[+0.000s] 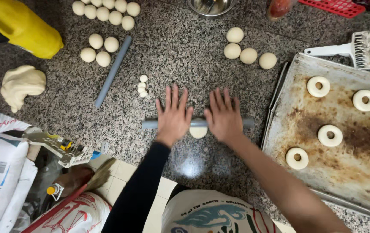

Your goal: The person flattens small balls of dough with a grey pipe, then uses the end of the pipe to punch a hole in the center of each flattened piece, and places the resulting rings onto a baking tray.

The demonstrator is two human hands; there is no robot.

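Observation:
My left hand (173, 114) and my right hand (224, 115) lie flat, fingers spread, on a thin grey rolling pin (149, 124) that runs left to right across the speckled granite counter (180, 56). Under the pin, between the two hands, sits a small flattened piece of pale dough (198, 131). The pin's ends stick out on either side of my hands.
A worn baking tray (349, 172) at right holds several dough rings (318, 86). Dough balls (248, 55) lie behind my hands and at the upper left (103, 11). A second grey rod (113, 71), tiny dough bits (142, 85), a dough lump (21, 84), a white roller cutter (362, 48) and a steel bowl (211, 6) are about.

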